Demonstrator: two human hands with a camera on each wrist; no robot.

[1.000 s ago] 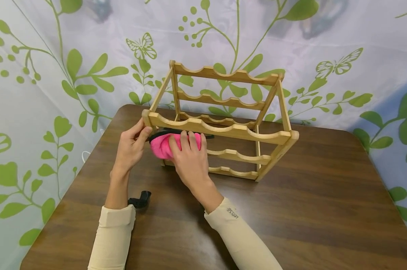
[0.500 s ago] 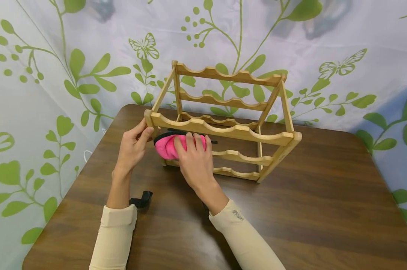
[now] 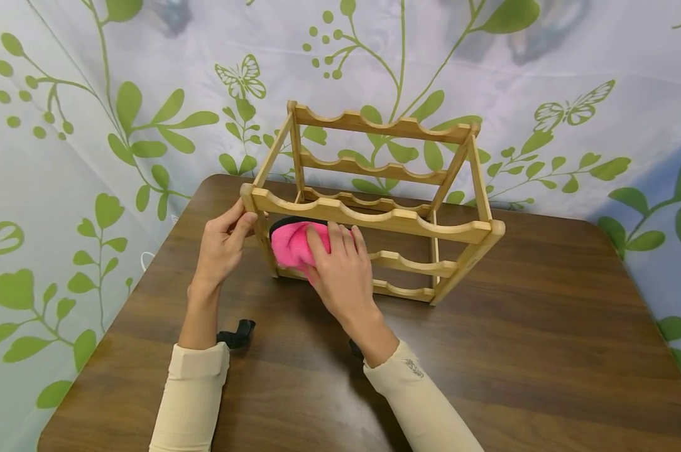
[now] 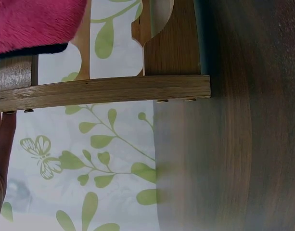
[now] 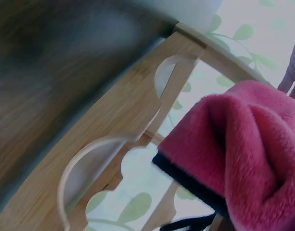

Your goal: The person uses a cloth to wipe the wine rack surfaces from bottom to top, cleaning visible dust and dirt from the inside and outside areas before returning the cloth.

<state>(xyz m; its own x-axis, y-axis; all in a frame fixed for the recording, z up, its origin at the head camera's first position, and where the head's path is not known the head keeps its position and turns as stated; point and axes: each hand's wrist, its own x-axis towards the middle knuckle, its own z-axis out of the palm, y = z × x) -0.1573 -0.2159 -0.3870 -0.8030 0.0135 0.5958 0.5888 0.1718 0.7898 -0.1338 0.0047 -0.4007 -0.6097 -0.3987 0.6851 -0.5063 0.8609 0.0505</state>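
Observation:
A light wooden wine rack (image 3: 397, 221) with scalloped rails stands on the table. My left hand (image 3: 218, 248) pinches its front left upright near the top, thumb in front. In the left wrist view part of that hand (image 4: 2, 154) shows behind the upright (image 4: 113, 90). My right hand (image 3: 345, 273) grips a fluffy pink cloth (image 3: 291, 243) with black edging, bunched under the fingers just below the top front rail. Up close in the right wrist view, the cloth (image 5: 248, 154) is folded and hangs beside the scalloped rails (image 5: 109, 115).
The brown wooden table (image 3: 544, 351) carries the rack near its back edge. A small black object (image 3: 239, 334) shows beside the left forearm. A leaf-patterned backdrop (image 3: 171, 125) hangs behind and around the table, and a thin white cable (image 3: 143, 260) shows at its left edge.
My right hand has moved to the right with the pink cloth, just below the top front rail. The left hand keeps its hold on the upright, and the rack stays in place.

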